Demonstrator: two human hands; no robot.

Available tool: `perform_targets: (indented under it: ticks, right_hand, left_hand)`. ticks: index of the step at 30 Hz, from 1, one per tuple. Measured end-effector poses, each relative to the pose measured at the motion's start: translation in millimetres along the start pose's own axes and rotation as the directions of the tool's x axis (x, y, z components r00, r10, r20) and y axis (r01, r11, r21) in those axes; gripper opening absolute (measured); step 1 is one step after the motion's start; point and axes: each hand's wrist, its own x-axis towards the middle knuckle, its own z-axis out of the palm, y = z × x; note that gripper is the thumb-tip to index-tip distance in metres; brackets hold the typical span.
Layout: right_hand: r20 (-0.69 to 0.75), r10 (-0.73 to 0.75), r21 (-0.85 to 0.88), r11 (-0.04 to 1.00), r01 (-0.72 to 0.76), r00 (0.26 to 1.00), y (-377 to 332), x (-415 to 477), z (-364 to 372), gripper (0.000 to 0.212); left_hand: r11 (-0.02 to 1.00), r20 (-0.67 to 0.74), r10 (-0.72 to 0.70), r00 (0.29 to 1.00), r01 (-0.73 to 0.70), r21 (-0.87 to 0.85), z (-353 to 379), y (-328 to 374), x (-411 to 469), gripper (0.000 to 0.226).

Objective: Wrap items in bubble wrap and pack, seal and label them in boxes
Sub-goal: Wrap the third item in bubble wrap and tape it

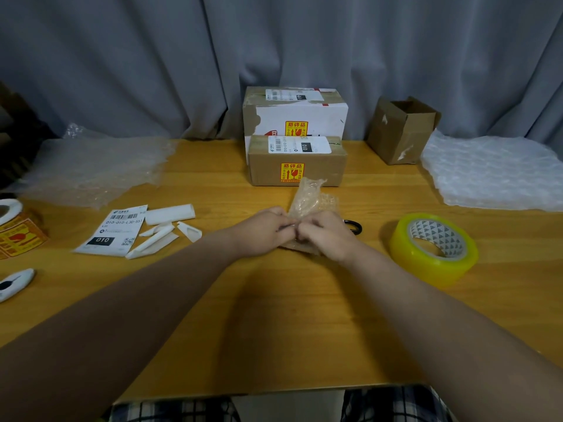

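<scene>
I'm pinching one wrapped bundle [307,197] mid-table with my left hand [265,231] and right hand [326,239]. Two sealed boxes [297,173], one open box [402,132] and one tape roll [432,257] are sitting on the wooden table [274,315] before grey curtains [152,56].

Bare L hand [262,231] & R hand [326,236], navy/white plaid clothing [170,411] at lap.

A grey curtain [152,56] hangs in heavy folds along the back. The worktop [274,330] is yellowish wood, with checked cloth [170,412] just below its near edge. Left of centre lie curled white paper scraps [164,233], bunched together. At the far left edge rests a white oblong object [15,283] with a black mark.
</scene>
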Motion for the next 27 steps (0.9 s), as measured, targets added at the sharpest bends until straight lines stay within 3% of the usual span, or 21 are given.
perform_targets:
  ticks: [2,4,6,9,16,20,24,27]
  right_hand:
    - [-0.078,0.043,0.099,0.994,-0.036,0.996,0,4,1,0.035]
    - [-0.16,0.058,0.023,0.998,-0.055,0.985,-1,13,4,0.041]
    - [-0.23,0.053,-0.118,0.99,-0.082,0.972,-3,27,7,0.018]
    - [-0.308,0.131,-0.088,0.982,-0.166,0.942,-3,52,-3,0.026]
    - [-0.477,0.164,-0.091,0.968,-0.234,0.864,17,81,-20,0.007]
    - [-0.4,0.216,-0.291,0.892,-0.347,0.891,22,65,-39,0.04]
    - [-0.234,0.326,-0.367,0.843,-0.393,0.916,18,35,-43,0.044]
    - [-0.188,0.316,-0.292,0.886,-0.36,0.93,10,21,-33,0.04]
  left_hand:
    - [0.999,0.007,0.007,1.0,-0.007,0.033,4,-2,-1,0.038]
    - [0.998,-0.018,0.017,1.0,-0.016,0.059,9,-3,-5,0.037]
    - [0.995,-0.046,0.048,0.998,-0.044,0.084,13,-3,-7,0.037]
    - [0.987,-0.027,0.073,0.997,-0.068,0.143,11,-2,-7,0.046]
    - [0.948,0.1,0.039,0.994,-0.068,0.311,-1,3,4,0.047]
    - [0.966,0.119,-0.015,0.993,-0.017,0.259,-3,4,4,0.043]
    - [0.956,0.12,0.014,0.993,-0.048,0.288,-1,5,0,0.053]
    - [0.959,0.071,0.063,0.996,-0.08,0.273,4,2,-3,0.065]
